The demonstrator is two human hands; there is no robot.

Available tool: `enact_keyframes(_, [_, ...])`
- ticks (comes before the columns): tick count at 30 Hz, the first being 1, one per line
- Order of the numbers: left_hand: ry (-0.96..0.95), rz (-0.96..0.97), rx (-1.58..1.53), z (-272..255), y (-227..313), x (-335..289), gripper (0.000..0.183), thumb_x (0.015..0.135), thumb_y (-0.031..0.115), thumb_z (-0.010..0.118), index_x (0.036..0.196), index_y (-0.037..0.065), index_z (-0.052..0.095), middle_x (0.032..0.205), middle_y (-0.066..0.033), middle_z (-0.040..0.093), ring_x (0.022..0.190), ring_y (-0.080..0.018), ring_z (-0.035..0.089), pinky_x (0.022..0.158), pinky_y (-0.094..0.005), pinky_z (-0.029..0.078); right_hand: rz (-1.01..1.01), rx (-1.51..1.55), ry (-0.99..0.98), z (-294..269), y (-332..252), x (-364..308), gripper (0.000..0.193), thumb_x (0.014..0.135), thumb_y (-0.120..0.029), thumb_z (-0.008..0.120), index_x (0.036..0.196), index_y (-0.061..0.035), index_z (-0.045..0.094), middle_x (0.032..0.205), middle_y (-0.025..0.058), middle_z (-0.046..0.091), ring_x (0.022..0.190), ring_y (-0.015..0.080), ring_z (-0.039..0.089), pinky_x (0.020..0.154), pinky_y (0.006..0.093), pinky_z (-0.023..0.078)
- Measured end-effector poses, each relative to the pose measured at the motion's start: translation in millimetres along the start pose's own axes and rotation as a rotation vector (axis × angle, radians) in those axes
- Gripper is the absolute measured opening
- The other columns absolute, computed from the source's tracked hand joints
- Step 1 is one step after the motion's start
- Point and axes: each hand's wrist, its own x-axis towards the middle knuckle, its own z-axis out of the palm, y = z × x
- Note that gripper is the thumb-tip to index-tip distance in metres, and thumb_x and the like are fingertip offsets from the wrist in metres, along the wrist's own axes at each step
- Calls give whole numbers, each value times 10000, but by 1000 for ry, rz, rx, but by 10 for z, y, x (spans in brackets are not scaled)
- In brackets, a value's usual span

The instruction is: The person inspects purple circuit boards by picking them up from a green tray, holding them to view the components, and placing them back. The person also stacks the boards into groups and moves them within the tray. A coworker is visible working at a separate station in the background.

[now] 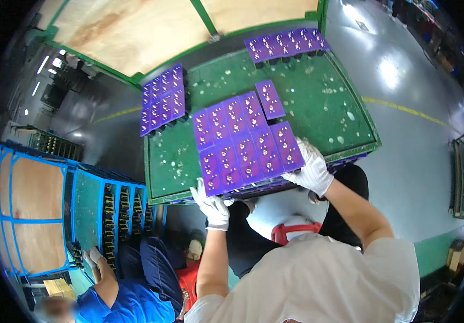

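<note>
A block of purple circuit boards [241, 151] lies in two rows on the green tabletop, close to its near edge. My left hand [213, 207], in a white glove, grips the near left corner of the front row, with fingers along the side and thumb below the front edge. My right hand [313, 171], also gloved, is closed around the right end of the same row. One separate purple board [270, 99] sits beside the back row, slightly out of line. The undersides of the held boards are hidden.
Another group of purple boards [163, 100] stands at the table's left edge, and one more [287, 44] at the far right corner. A green-framed wooden panel [151, 32] rises behind the table. To the left, a person in blue [127, 301] sits by a blue rack [102, 215].
</note>
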Motion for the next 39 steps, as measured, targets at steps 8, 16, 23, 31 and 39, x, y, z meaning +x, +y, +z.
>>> enact_keyframes(8, [-330, -140, -750, -81, 208, 421, 675, 800, 2, 661, 1424, 13, 404, 1207, -72, 616, 1096, -148, 578, 941, -325, 478, 175, 656, -66, 420, 241, 244, 608, 708, -317, 833, 1202, -79, 570, 1129, 114, 638, 1036, 244, 630, 894, 382, 507])
enact_keyframes(16, [-164, -560, -788, -96, 453, 718, 328, 771, 42, 659, 1098, 35, 628, 1009, -31, 661, 888, -146, 613, 841, -297, 507, 633, 1082, -95, -88, -323, 566, 578, 790, -360, 740, 1241, -39, 575, 1149, 100, 635, 1089, 194, 567, 979, 350, 411])
enact_keyframes(23, [-570, -615, -394, -585, 1071, 1967, 481, 784, 349, 653, 1158, 46, 660, 998, -88, 663, 875, -189, 598, 820, -343, 466, 834, 1034, -459, -763, -331, 1021, 603, 861, -506, 624, 1370, -195, 541, 1408, 83, 520, 1283, 220, 481, 1102, 458, 321])
enact_keyframes(31, [-684, -578, -232, -273, 1556, 2410, 375, 769, 297, 682, 991, -4, 697, 888, -84, 679, 771, -200, 580, 729, -360, 470, 834, 899, -543, -868, -236, 1199, 498, 819, -460, 660, 1243, -202, 617, 1218, 71, 634, 1160, 206, 556, 1034, 449, 367])
enact_keyframes(39, [-383, -137, -119, 112, 1990, 1473, 450, 681, 264, 733, 1030, -11, 660, 1004, -227, 674, 933, -357, 670, 865, -392, 515, 603, 1315, 300, 100, -276, 321, 310, 782, -228, 811, 996, -59, 665, 883, -10, 631, 798, 124, 546, 772, 325, 453])
